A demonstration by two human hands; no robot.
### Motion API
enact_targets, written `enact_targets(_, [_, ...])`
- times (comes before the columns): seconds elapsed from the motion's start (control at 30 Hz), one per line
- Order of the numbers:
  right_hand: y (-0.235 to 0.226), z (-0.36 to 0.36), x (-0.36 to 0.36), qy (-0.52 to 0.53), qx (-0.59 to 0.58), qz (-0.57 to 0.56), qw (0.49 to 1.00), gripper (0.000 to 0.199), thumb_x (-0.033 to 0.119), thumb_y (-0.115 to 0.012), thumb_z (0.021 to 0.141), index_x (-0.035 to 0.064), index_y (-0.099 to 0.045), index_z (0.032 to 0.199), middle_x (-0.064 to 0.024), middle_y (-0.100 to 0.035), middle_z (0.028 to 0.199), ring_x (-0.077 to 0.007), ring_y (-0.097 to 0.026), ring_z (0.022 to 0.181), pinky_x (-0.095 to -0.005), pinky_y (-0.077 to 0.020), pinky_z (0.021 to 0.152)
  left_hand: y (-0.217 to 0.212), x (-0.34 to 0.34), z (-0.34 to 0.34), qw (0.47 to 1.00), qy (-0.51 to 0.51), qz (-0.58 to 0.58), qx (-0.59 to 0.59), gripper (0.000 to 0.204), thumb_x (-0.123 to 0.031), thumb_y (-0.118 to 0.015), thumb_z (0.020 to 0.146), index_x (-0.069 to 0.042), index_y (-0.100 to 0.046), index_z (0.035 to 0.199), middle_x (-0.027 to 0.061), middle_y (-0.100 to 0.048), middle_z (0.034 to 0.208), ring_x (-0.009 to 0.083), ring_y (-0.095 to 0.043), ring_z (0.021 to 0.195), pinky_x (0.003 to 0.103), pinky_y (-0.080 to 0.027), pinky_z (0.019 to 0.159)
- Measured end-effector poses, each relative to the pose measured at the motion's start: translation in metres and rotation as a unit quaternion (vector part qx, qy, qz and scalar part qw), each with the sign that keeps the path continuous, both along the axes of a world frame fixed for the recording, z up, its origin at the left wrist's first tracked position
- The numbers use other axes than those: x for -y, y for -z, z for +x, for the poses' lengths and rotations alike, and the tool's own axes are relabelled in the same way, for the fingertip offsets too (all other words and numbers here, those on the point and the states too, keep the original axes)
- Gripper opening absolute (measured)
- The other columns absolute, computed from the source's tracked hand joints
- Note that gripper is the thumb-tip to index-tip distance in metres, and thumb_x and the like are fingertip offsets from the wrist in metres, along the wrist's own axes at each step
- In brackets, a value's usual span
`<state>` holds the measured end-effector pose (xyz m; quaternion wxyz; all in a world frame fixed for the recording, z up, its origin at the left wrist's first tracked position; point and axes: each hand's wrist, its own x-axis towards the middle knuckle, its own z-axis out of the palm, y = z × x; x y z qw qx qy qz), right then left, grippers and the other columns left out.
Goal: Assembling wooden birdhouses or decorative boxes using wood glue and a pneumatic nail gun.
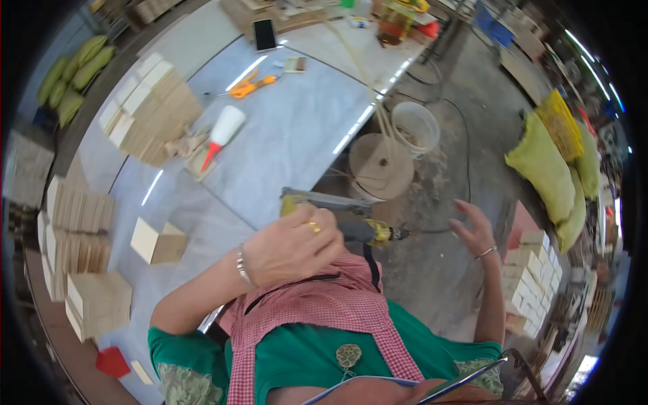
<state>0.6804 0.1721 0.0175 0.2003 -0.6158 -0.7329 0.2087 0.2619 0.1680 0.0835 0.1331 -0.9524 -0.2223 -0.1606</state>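
Note:
My left hand [297,243], with a ring and a silver bangle, is closed over the body of a nail gun [358,231] at the table's edge, in front of my apron. The gun has a grey metal magazine, a dark grip and yellow ends; my fingers hide part of it. A hose fitting sticks out at its right end. Off to the right, over the floor, my right hand [476,229] is empty with its fingers apart. Nearest on the table [250,162] are a small wooden box piece [158,241] and a white glue bottle [223,131] with a red nozzle.
Stacked wooden panels [152,108] and more pieces [98,304] line the left side. An orange tool [251,84] and a phone [264,35] lie farther back. A white bucket [415,128], a round-topped drum [381,165], sacks [547,169] and stacked blocks [533,283] stand right.

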Motion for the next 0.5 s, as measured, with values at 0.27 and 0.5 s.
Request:
enact_targets(0.27, [-0.002, -0.229, -0.048, -0.412, -0.049, 0.039, 0.909, 0.047, 0.034, -0.072, 0.071, 0.0072, -0.058, 0.106, -0.0148, -0.062, 0.086, -0.0341, -0.061, 0.084, -0.0430, -0.0471, 0.074, 0.005, 0.011, -0.023, 0.999, -0.019, 0.029, 0.020, 0.024, -0.018, -0.056, 0.072, -0.005, -0.055, 0.092, 0.0095, -0.058, 0.097, 0.0202, -0.056, 0.092, 0.033, -0.047, 0.083])
enact_targets(0.5, [0.022, -0.281, -0.094, -0.306, 0.104, 0.125, 0.938, 0.037, 0.032, -0.068, 0.077, 0.0075, -0.053, 0.100, -0.0183, -0.064, 0.070, -0.0384, -0.063, 0.064, -0.0472, -0.0485, 0.056, 0.021, 0.060, -0.088, 0.925, -0.215, -0.010, 0.314, 0.041, -0.012, -0.065, 0.077, -0.001, -0.055, 0.114, 0.0133, -0.057, 0.117, 0.0284, -0.057, 0.104, 0.039, -0.047, 0.087])
